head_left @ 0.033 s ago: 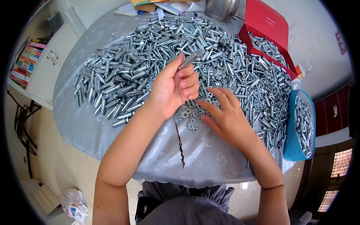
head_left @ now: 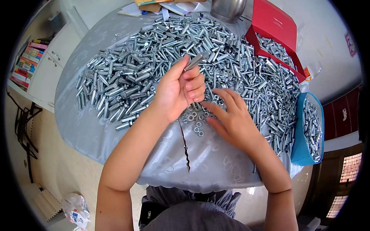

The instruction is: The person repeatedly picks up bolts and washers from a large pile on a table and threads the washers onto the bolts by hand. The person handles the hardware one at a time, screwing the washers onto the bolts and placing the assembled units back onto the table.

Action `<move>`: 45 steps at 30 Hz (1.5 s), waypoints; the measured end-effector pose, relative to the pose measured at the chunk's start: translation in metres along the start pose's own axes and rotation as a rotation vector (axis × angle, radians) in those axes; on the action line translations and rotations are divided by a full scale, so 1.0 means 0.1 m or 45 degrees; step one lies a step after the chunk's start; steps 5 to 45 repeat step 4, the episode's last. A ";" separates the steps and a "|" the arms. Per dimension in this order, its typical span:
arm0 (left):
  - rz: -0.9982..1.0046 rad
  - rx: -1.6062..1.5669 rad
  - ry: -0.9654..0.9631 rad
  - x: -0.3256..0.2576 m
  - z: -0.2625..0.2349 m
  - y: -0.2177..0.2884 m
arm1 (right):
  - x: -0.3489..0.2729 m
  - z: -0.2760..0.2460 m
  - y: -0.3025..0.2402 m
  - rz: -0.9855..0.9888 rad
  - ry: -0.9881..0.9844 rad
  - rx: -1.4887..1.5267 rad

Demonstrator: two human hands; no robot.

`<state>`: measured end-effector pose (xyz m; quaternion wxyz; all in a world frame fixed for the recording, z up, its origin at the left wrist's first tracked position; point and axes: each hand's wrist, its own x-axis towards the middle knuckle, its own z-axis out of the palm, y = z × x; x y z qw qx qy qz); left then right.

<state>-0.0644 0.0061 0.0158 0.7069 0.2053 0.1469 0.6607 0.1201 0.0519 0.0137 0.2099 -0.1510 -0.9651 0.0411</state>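
Note:
My left hand [head_left: 175, 90] is raised over the middle of the heap, its fingers curled round a silvery expansion bolt [head_left: 196, 61] that points up and to the right. Part of the bolt is hidden inside the fist. Lower and to the right, my right hand [head_left: 236, 125] reaches over the near edge of the heap with fingers apart, close to loose nuts and washers [head_left: 198, 129]. Nothing shows in its grip. A broad heap of metal bolts and sleeves [head_left: 123, 77] spreads behind and around both hands.
A red box [head_left: 274, 19] with its lid up holds more hardware at the back right. A blue fabric bin [head_left: 302, 148] of metal parts stands at the right edge. The grey tablecloth [head_left: 154, 169] has a tear in front. A metal pot [head_left: 227, 9] stands at the far side.

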 end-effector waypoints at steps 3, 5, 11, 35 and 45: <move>-0.001 -0.027 -0.001 0.00 0.00 0.01 | 0.08 0.07 0.06 -0.009 0.021 -0.032; -0.003 -0.034 0.004 0.00 0.00 0.02 | 0.09 0.07 0.05 -0.013 0.020 -0.032; -0.003 -0.034 0.004 0.00 0.00 0.02 | 0.09 0.07 0.05 -0.013 0.020 -0.032; -0.003 -0.034 0.004 0.00 0.00 0.02 | 0.09 0.07 0.05 -0.013 0.020 -0.032; -0.003 -0.034 0.004 0.00 0.00 0.02 | 0.09 0.07 0.05 -0.013 0.020 -0.032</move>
